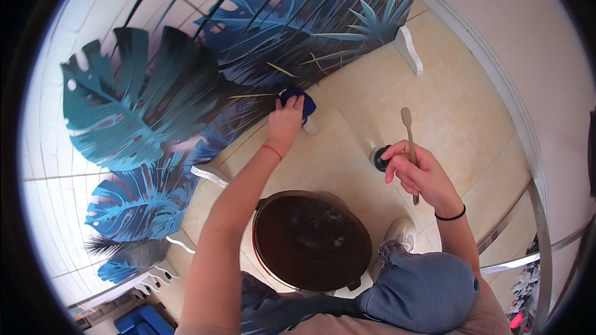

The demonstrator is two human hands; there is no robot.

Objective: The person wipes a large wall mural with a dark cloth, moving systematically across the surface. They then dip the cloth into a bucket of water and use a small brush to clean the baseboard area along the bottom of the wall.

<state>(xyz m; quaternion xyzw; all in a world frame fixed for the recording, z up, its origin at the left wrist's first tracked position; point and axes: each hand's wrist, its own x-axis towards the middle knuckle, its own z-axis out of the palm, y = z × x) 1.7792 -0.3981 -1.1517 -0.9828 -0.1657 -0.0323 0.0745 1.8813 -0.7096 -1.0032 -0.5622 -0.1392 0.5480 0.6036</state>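
My left hand (pixel 286 123) presses a bunched dark blue cloth (pixel 307 106) at the foot of a leaf-printed panel (pixel 260 51). Part of a small white support foot (pixel 310 126) shows just below the cloth. A beige stick with a flat, rounded end (pixel 406 118), shaped like a toothbrush, is held in my right hand (pixel 414 167), its flat end pointing up and away from me. Under the right fingertips is a small round jar (pixel 379 159), dark on top; whether the fingers touch it I cannot tell.
A round dark brown bucket-like thing (pixel 312 242) stands between my legs. More white feet (pixel 409 51) jut from the panel onto the beige tile floor (pixel 447 116). At right are a pale wall (pixel 498 23) and a curved metal frame (pixel 510 263). Something blue (pixel 145 321) lies lower left.
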